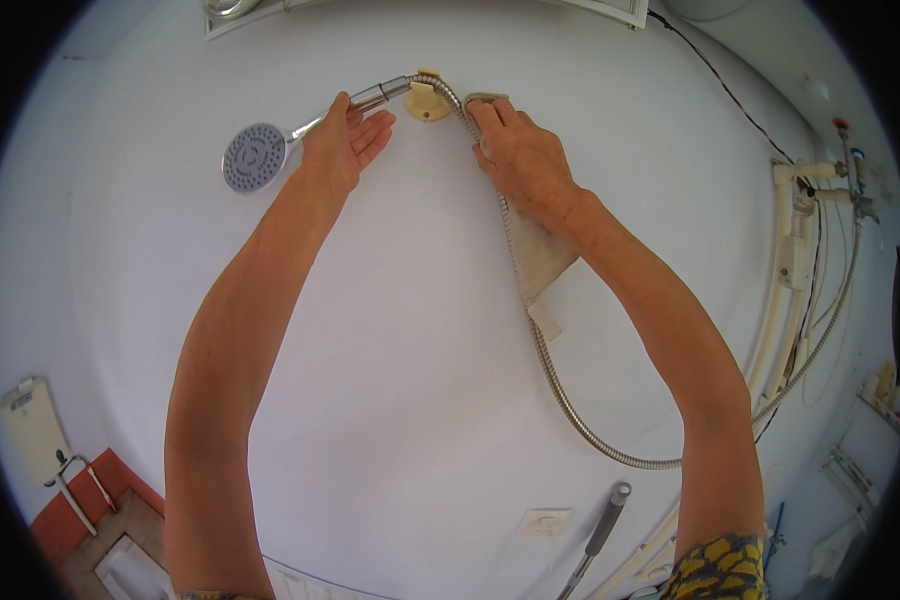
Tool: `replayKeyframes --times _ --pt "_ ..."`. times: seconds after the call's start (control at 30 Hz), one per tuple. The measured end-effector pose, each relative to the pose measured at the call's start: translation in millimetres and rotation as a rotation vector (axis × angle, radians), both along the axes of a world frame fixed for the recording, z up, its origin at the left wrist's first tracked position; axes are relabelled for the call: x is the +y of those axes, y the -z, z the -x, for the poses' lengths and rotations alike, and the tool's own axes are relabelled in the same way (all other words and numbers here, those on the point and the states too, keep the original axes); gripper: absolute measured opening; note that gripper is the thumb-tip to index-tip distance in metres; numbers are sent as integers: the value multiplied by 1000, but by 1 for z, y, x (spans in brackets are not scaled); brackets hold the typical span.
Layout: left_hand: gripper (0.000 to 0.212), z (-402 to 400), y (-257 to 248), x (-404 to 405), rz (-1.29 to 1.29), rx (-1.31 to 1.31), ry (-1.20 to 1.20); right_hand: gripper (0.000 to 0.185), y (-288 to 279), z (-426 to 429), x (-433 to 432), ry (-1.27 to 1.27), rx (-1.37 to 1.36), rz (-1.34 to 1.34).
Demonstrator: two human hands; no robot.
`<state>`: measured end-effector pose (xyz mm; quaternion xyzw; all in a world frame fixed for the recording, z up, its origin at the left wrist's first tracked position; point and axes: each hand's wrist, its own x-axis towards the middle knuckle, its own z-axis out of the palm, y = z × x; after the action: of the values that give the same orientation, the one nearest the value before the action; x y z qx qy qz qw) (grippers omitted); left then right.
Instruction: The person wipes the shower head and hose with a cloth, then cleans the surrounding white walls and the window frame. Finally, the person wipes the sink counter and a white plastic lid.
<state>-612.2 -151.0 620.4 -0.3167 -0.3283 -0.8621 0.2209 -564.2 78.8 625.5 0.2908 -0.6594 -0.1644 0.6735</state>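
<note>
My left hand [337,142] grips the chrome handle of a hand shower [255,157], thumb over it and the other fingers spread behind. The round, grey nozzle face points outward at the left. From the handle's end a flexible metal hose [562,390] passes over a cream wall bracket [426,103], then bends down to the right. My right hand [521,150] presses a beige cloth [540,251] around the hose just right of the bracket. The cloth's lower corner and its tag hang along the hose. Folds and fingers hide the hose where it is gripped.
The hose loops right to a mixing valve [859,184] beside cream pipes [769,300]. A grey-handled pole [607,521] leans near a wall socket [546,523]. A cistern [34,431] hangs at the lower left above a squat toilet [131,570]. A framed fixture [615,9] runs along the top.
</note>
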Motion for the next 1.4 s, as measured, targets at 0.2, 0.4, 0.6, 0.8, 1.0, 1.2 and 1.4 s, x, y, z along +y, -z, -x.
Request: replayKeyframes --times 0.2,0.4,0.6,0.8,1.0,1.2,1.4 --pt "55 -15 19 11 79 -98 40 37 8 -7 -4 -33 -86 68" --pt "65 -30 28 13 206 -71 47 32 3 -8 -8 -175 -197 182" --pt "49 -47 33 24 298 81 -369 39 1 -9 -14 -282 -358 326" --pt "24 -34 25 45 285 651 -1372 52 -13 -17 4 -496 -516 579" --pt "26 -41 60 67 531 729 -1223 56 -35 -66 65 -786 -594 875" --pt "24 -47 101 104 427 720 -1098 48 -43 -51 110 -443 58 456" --pt "40 -2 150 95 640 605 -1465 54 -10 -5 136 -106 407 370"
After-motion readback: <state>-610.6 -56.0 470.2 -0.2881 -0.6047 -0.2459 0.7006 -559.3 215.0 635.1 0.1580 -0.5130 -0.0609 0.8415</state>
